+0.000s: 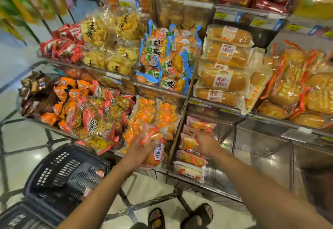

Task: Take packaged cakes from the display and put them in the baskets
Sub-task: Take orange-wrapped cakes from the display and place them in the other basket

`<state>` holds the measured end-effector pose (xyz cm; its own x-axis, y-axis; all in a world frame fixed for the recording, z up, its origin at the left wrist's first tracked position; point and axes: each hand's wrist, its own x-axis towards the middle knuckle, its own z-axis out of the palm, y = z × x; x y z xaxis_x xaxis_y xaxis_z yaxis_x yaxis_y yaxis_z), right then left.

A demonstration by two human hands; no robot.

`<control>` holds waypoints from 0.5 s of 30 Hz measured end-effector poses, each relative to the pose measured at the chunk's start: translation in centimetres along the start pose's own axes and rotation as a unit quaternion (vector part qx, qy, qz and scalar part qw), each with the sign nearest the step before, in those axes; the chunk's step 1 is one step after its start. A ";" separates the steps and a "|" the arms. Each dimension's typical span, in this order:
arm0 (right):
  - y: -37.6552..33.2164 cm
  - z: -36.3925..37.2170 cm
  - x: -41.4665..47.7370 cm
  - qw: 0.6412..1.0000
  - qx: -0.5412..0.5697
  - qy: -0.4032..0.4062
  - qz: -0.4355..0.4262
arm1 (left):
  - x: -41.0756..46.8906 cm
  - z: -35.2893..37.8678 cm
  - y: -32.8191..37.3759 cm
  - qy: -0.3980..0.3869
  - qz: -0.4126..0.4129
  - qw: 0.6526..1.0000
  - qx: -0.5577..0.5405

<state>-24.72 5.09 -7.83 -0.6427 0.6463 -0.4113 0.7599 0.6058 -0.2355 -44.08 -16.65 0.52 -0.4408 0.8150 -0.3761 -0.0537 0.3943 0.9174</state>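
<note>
My left hand point(139, 148) holds a pink-wrapped packaged cake point(155, 145) in front of the lowest shelf. My right hand point(204, 143) reaches into the pile of the same pink cake packs point(191, 158) on the bottom shelf, fingers closing over the top packs; whether it grips one I cannot tell. A dark plastic basket point(54, 174) stands on the floor at lower left, and a pink pack point(100, 173) shows inside it. A second dark basket point(16, 218) sits at the bottom left corner.
The tiered metal display point(216, 105) holds bagged snacks on the left and long bread loaves point(225, 81) in the middle. My sandalled feet point(180, 218) stand on the glossy tiled floor below the shelf. An aisle runs along the left.
</note>
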 end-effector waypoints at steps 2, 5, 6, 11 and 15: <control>0.4 0.6 0.6 1.000 -0.019 0.004 -0.015 | 0.2 0.2 0.2 0.020 -0.003 1.000 0.006; 1.0 1.1 0.8 0.997 -0.064 0.027 -0.034 | 0.2 0.8 0.8 0.016 -0.008 1.000 0.001; 1.2 1.3 0.7 0.996 -0.076 0.037 -0.039 | 0.3 0.9 1.0 0.013 -0.013 1.000 0.000; 1.1 -0.5 0.1 0.997 0.013 0.062 -0.033 | 1.4 1.2 1.5 0.018 0.000 1.000 0.011; -0.1 -3.0 -1.7 0.979 0.153 0.131 -0.033 | 2.0 2.0 2.7 -0.001 0.008 1.000 -0.016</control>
<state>-24.04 5.33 -4.51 -0.6631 0.7323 -0.1553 0.6844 0.5089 -0.5221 -43.28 -13.11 1.95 -0.4403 0.8216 -0.3622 -0.0759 0.3678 0.9268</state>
